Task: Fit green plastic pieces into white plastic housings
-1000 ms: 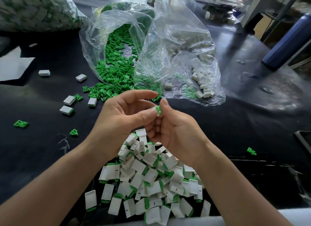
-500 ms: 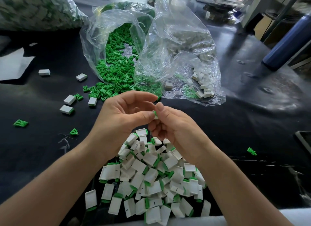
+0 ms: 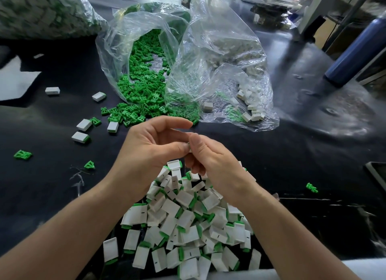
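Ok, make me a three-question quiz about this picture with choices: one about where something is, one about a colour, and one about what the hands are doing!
1. Where is the heap of white plastic housings with green ends?
A. Below the left hand and right hand
B. Inside a drawer
C. On a chair
2. What colour are the small plastic pieces spilling from the middle clear plastic bag?
A. Red
B. Yellow
C. Green
3. What are both hands doing?
A. Lying flat
B. Pinching one small plastic part together
C. Waving
Answers: A, the heap lies under both wrists; C, they look bright green; B, both thumbs meet on it.
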Demonstrator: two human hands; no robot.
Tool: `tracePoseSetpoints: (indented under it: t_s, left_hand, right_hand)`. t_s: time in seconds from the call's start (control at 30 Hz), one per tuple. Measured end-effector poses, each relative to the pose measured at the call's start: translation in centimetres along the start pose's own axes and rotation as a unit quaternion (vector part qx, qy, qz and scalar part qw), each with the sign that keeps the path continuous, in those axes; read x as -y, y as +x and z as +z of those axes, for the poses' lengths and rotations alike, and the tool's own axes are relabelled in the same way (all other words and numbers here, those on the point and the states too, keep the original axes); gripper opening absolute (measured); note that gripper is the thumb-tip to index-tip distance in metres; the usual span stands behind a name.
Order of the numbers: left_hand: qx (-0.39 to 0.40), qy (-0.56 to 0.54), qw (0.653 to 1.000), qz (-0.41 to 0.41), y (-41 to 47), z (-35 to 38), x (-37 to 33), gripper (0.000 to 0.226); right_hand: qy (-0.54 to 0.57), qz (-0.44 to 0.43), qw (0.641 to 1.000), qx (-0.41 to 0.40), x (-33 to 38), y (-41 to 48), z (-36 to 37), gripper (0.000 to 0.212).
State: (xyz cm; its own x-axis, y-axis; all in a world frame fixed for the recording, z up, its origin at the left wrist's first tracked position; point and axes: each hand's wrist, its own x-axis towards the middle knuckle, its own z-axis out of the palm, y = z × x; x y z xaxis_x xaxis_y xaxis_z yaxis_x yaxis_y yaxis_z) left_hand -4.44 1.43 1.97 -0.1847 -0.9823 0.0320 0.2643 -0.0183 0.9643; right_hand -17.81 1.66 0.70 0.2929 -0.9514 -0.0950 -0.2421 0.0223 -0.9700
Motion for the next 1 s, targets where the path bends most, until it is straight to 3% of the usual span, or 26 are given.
tracePoseSetpoints:
  t_s: [0.33, 0.67, 0.87, 1.0]
  left_hand:
    - [-0.012, -0.017, 1.000, -0.012, -0.06, 0.16, -0.05, 0.032]
    - [-0.011, -0.016, 1.000, -0.018, -0.24, 0.21, -0.26, 0.037]
    - [-0.005, -0.038, 0.999, -0.025, -0.25, 0.05, -0.46, 0.032]
    - [-0.007, -0.030, 0.999, -0.027, -0.19, -0.12, -0.56, 0.035]
  right_hand:
    - [-0.069, -0.027, 0.996, -0.044, -0.40, 0.16, 0.58, 0.031]
    - [-0.070, -0.041, 0.996, -0.047, -0.51, 0.19, 0.71, 0.031]
    - [-0.032, -0.021, 0.999, -0.035, -0.49, 0.31, 0.39, 0.057]
    - [-0.030, -0.021, 0.999, -0.028, -0.14, 0.14, 0.31, 0.046]
